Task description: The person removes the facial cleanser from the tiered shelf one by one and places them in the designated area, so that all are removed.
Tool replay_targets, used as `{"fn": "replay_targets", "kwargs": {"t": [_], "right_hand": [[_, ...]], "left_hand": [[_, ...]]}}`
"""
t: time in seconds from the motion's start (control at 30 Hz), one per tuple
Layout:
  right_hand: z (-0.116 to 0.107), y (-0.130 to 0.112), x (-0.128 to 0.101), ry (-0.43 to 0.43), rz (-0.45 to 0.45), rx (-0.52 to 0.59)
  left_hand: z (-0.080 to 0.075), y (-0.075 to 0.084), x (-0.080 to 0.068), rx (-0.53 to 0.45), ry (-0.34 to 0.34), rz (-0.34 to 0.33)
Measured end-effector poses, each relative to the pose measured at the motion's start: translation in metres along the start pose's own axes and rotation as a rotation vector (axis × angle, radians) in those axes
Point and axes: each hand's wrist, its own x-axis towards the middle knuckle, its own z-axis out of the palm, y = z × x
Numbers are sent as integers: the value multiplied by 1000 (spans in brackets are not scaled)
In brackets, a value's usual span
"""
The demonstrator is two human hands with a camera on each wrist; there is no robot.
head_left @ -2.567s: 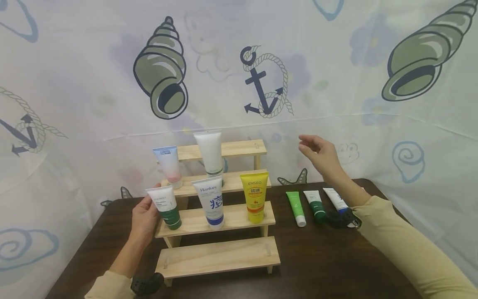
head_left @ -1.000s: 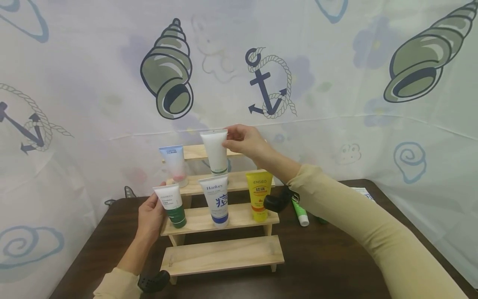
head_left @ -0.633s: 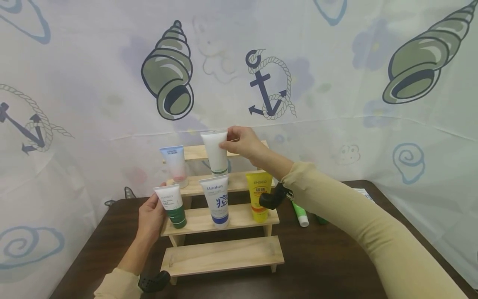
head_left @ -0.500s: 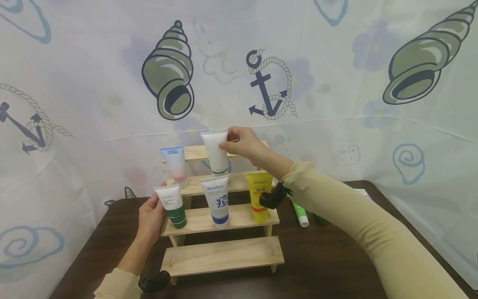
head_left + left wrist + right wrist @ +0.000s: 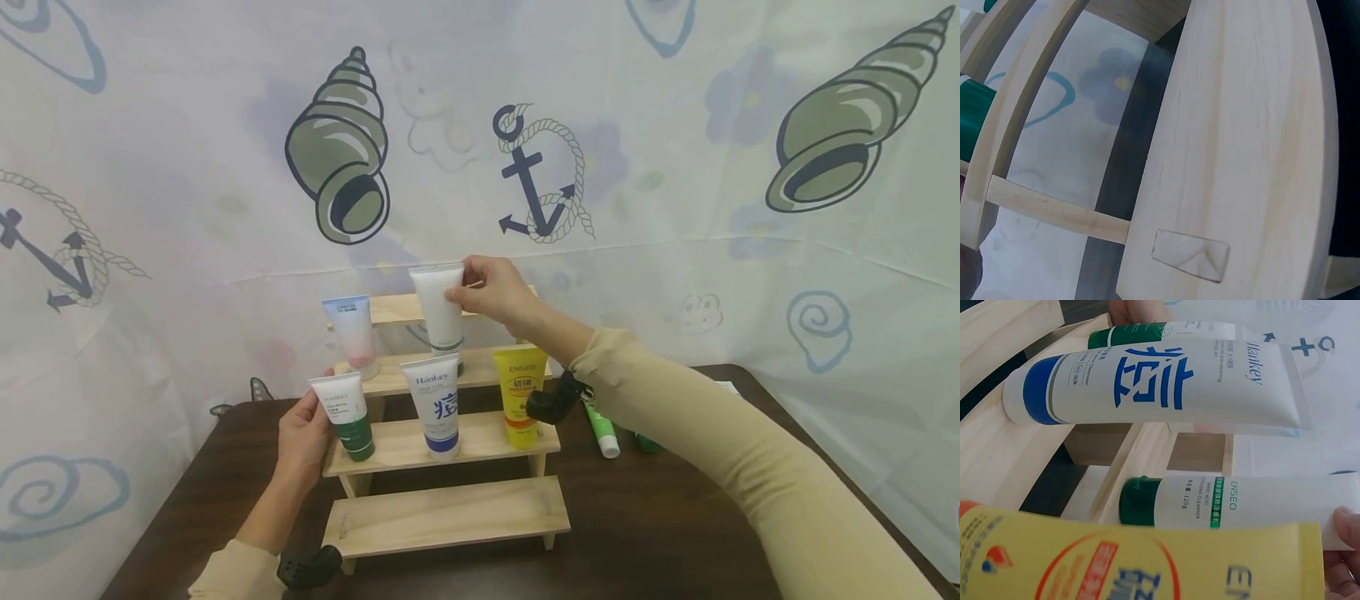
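My right hand [image 5: 498, 292] pinches the upper end of a tall white cleanser tube [image 5: 437, 308] between thumb and fingers; the tube stands cap down over the third step of the wooden rack [image 5: 450, 517]. In the right wrist view, its green cap [image 5: 1138, 500] shows near that step. My left hand [image 5: 302, 437] is at the rack's left end, its fingers partly hidden behind a white-and-green tube [image 5: 348, 421]. A white-and-blue tube [image 5: 435, 404] and a yellow tube [image 5: 519, 392] stand on the same second step. A blue-and-pink tube [image 5: 351, 333] stands behind, on the third.
A light-green tube [image 5: 602, 433] lies on the dark table [image 5: 637, 533] right of the rack. Beside it, a dark-green cap [image 5: 647, 443] and a white tube end [image 5: 727, 387] show past my right forearm. A patterned cloth [image 5: 637, 125] hangs behind.
My right hand has come from above the table's right side to the tall white tube and grasped its top. Over the last half second the tube has shifted slightly right. My left hand stays put.
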Motion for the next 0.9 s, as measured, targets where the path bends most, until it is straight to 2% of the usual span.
{"fn": "replay_targets", "kwargs": {"t": [0.33,0.47,0.67,0.9], "right_hand": [[-30,7,-11,118,-82,-40],[-50,9,-21,189,-120,-66],[-85,18,-37,300,-163,-32],[-118,38,-59,394,-157,-89]], "left_hand": [[1,-3,-1,25,10,-13],[1,-3,-1,25,16,-8],[1,-1,0,26,33,18],[1,1,1,24,26,-8]]}}
